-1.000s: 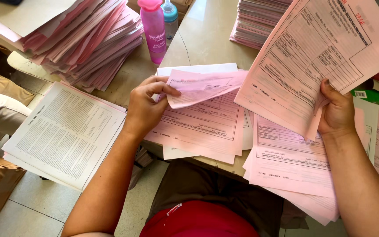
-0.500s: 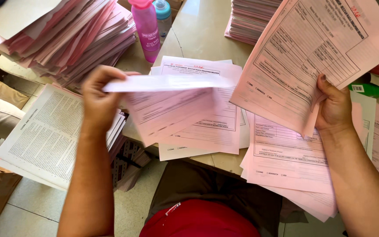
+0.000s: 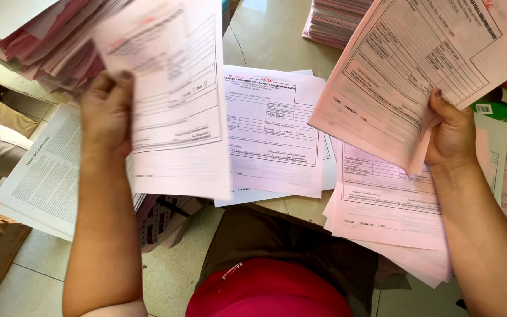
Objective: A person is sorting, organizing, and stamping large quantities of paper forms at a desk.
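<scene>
My left hand point(image 3: 108, 114) grips one pale pink printed form point(image 3: 174, 100) by its left edge and holds it up flat, facing me, over the table's left side. My right hand point(image 3: 452, 132) pinches a thick sheaf of pink forms point(image 3: 418, 64) at its lower right corner, raised at the upper right. Between the hands, a short stack of pink and white forms point(image 3: 274, 132) lies on the beige table point(image 3: 268, 29). Under my right hand lies another spread pile of pink forms point(image 3: 385, 202), overhanging the near edge.
A tall fanned heap of pink forms point(image 3: 48, 44) fills the upper left. A white stack of densely printed sheets point(image 3: 39, 170) sits low at the left over the tiled floor. Another pink stack point(image 3: 333, 20) stands at the back, and a green object point(image 3: 494, 110) at the right.
My left hand has lifted one pink sheet off the middle stack, swung it left and turned it up flat toward me. The right hand has kept its sheaf almost still.
</scene>
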